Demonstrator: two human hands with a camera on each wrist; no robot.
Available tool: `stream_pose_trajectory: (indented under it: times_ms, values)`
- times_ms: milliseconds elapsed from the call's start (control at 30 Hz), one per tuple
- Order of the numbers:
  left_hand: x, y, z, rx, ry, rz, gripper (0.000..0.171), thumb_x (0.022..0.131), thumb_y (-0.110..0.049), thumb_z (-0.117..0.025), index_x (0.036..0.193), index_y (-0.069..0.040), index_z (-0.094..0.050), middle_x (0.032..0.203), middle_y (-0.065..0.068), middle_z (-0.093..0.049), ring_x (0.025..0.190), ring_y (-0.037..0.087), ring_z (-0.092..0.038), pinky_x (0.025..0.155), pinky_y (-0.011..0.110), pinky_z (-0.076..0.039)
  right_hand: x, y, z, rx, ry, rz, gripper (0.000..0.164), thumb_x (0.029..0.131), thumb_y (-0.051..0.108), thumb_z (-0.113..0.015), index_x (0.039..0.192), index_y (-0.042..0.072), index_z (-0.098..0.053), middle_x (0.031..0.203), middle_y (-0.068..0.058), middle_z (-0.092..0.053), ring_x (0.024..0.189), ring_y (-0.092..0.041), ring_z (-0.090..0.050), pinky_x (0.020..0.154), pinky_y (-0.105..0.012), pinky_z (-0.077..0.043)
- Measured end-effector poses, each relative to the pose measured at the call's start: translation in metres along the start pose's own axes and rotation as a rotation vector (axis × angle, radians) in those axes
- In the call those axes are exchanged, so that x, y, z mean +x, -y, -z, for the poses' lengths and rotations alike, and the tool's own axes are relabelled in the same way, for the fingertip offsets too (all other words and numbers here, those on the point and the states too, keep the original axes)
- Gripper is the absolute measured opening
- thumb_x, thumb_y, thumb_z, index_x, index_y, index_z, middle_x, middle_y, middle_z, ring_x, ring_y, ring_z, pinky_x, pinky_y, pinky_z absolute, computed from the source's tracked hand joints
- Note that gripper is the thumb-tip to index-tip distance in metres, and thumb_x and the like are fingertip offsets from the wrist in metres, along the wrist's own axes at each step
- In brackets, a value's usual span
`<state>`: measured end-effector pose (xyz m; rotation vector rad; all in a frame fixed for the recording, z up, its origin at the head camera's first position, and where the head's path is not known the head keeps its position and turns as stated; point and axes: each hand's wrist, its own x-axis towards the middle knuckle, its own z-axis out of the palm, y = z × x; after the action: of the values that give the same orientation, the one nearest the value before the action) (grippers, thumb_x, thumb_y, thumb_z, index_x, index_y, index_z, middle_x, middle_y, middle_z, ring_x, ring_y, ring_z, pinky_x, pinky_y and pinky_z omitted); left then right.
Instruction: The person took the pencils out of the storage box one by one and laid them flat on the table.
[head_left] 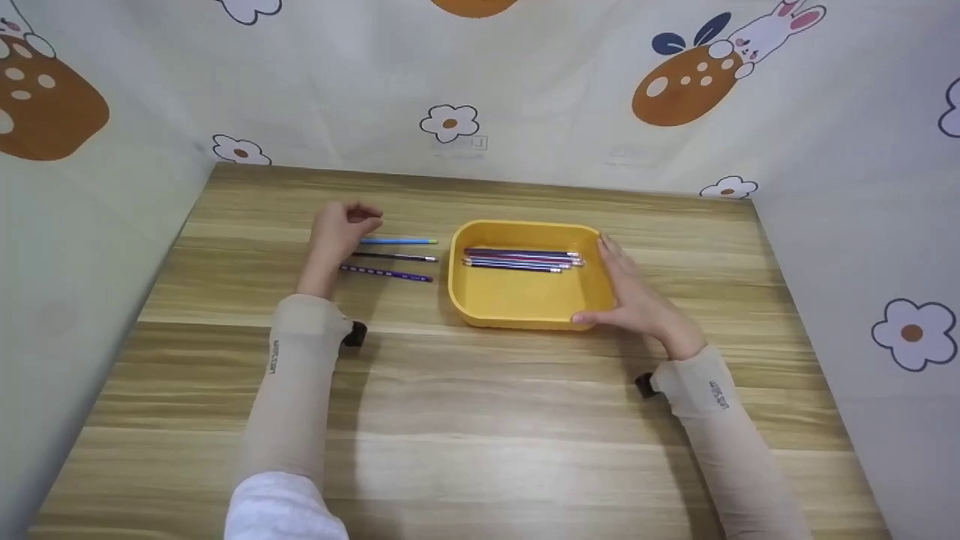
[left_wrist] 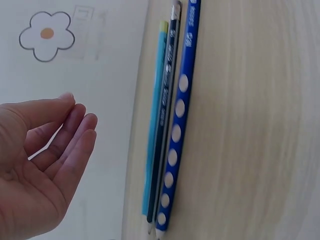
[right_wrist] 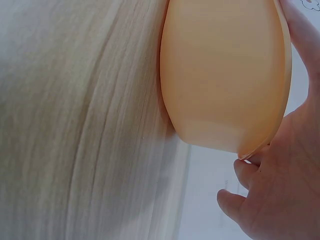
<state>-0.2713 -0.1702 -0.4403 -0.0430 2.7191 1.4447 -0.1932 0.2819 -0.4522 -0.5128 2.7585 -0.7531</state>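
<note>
A person's two hands work around a yellow box (head_left: 517, 298), open at the top. Inside the box, several pencils (head_left: 517, 259) lie side by side near its far wall. Left of the box, three more lie in a row: the farthest a light blue pencil (head_left: 397, 241), then a dark pencil (head_left: 397, 257), then a spotted pencil (head_left: 387, 272). The left hand (head_left: 339, 231), also left of the box, has thumb and fingers loosely bent with nothing between them, apart from the pencils. The right hand (head_left: 637, 300) grips the box's right end, thumb on the near side and fingers towards the far corner.

A loose pencil is probably best pinched near its middle, so it stays level, with the fingertips coming straight down to avoid rolling its neighbours. A light, steady hold on the box should keep it from sliding without tipping it.

The worktop (head_left: 480, 420) beneath the box is striped, wood-patterned. Beyond the box and to both sides hangs a pale sheet (head_left: 555, 90) printed with flowers, rabbits and brown shapes.
</note>
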Motion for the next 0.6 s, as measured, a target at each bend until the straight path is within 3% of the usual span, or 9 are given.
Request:
stream_pose_trajectory:
  times_ms: [233,600]
  values:
    - [-0.002,-0.02,-0.014,-0.069,0.035,-0.046,0.024,0.097,-0.012,-0.064,0.116,0.001,-0.068,0.12,0.02,-0.068,0.109,0.028,-0.065,0.089,0.027,-0.05,0.001,0.0,-0.001,0.007,-0.014,0.034,0.13,0.074,0.055,-0.082,0.159,0.006,0.004,0.168,-0.01,0.009,0.156,-0.034,0.005,0.126,-0.055,-0.003]
    - [-0.007,-0.047,-0.034,-0.084,0.088,-0.111,0.021,0.095,-0.011,-0.067,0.113,0.0,-0.07,0.116,0.018,-0.071,0.106,0.027,-0.067,0.092,0.033,-0.055,0.001,0.001,-0.002,0.003,-0.004,-0.002,0.13,0.074,0.06,-0.08,0.16,0.011,0.005,0.169,-0.005,0.01,0.156,-0.032,0.004,0.124,-0.058,-0.01]
